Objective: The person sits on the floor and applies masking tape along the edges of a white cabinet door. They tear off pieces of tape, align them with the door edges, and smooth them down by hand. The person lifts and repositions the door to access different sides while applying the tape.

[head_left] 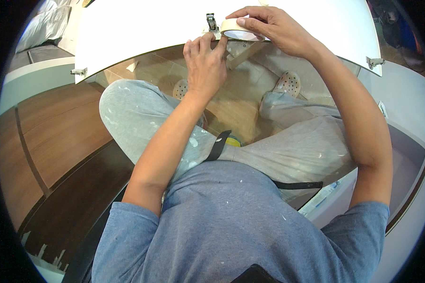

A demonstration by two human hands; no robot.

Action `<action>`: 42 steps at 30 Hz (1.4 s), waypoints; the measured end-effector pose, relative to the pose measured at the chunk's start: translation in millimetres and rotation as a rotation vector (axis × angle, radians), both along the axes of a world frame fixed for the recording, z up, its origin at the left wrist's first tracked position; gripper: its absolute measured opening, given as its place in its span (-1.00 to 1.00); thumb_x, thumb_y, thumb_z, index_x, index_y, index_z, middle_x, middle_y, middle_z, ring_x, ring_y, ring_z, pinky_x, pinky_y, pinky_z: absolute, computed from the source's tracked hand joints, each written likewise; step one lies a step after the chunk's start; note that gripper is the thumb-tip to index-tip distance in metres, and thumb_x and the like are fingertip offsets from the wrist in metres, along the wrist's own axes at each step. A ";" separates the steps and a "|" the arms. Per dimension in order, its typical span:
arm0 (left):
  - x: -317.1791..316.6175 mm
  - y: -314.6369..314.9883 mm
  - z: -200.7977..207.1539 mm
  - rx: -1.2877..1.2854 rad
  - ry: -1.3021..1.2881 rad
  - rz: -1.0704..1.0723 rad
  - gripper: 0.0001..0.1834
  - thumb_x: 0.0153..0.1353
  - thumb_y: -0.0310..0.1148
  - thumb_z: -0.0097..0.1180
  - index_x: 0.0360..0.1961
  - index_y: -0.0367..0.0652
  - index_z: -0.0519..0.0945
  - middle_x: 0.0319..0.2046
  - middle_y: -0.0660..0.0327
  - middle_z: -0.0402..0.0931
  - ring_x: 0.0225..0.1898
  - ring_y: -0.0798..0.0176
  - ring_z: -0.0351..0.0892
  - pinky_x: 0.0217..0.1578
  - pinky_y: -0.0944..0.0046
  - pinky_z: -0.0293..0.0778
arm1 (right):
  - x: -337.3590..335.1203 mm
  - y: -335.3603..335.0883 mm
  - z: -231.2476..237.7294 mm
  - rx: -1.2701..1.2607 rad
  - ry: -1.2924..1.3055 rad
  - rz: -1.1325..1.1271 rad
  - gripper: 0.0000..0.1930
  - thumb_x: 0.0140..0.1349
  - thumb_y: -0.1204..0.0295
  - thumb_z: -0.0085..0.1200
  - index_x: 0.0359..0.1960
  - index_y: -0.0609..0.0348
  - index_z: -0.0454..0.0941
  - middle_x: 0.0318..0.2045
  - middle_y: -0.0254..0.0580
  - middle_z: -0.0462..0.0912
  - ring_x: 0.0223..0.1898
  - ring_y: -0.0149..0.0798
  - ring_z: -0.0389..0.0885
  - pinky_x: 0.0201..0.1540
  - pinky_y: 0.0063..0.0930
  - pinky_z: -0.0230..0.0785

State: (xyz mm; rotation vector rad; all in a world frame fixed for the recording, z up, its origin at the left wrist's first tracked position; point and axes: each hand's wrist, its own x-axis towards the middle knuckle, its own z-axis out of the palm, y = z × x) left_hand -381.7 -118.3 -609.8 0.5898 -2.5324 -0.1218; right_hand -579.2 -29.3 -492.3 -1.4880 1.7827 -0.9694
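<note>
My right hand grips a roll of cream masking tape at the near edge of a white panel, with the thumb across its rim. Just left of the roll, my left hand reaches to the same edge. Its fingers are bent and apart, the tips on the panel edge, and the index finger is by the roll. A metal hinge stands on the panel just beyond those fingertips. What lies under the left fingertips is hidden.
More metal hinges sit at the panel's left corner and right corner. Below the panel are my legs and perforated clogs on a tiled floor. Brown wooden boards fill the left side, and a pale cabinet wall stands at right.
</note>
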 end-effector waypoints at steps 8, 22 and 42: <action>0.0 -3.7 0.7 -0.021 -0.021 -0.002 -0.28 0.10 -0.45 0.25 0.37 0.13 0.52 0.11 0.11 0.39 0.19 -0.02 0.33 0.33 -0.16 0.15 | -46.0 40.2 21.5 0.165 0.410 -0.118 -0.62 0.36 0.16 0.19 0.00 0.20 0.73 -0.32 -0.16 0.72 -0.30 -0.32 0.62 -0.16 -0.44 0.47; 2.4 -5.3 2.6 0.023 -0.047 -0.005 -0.26 0.13 -0.42 0.26 0.41 0.20 0.49 0.10 0.16 0.39 0.18 0.01 0.32 0.33 -0.17 0.16 | -70.2 86.2 40.1 0.314 0.551 -0.148 -0.69 0.23 0.18 0.23 -0.25 0.21 0.74 -0.42 -0.09 0.68 -0.40 -0.27 0.58 -0.29 -0.32 0.44; 0.5 -8.0 1.4 0.040 0.008 0.013 -0.31 0.12 -0.39 0.31 0.34 0.25 0.58 0.03 0.22 0.43 0.13 0.09 0.39 0.28 -0.09 0.21 | -70.0 62.0 29.8 0.461 0.880 -0.208 -0.74 0.05 0.29 0.33 -0.41 0.29 0.73 -0.47 0.04 0.68 -0.39 -0.01 0.66 -0.21 -0.22 0.50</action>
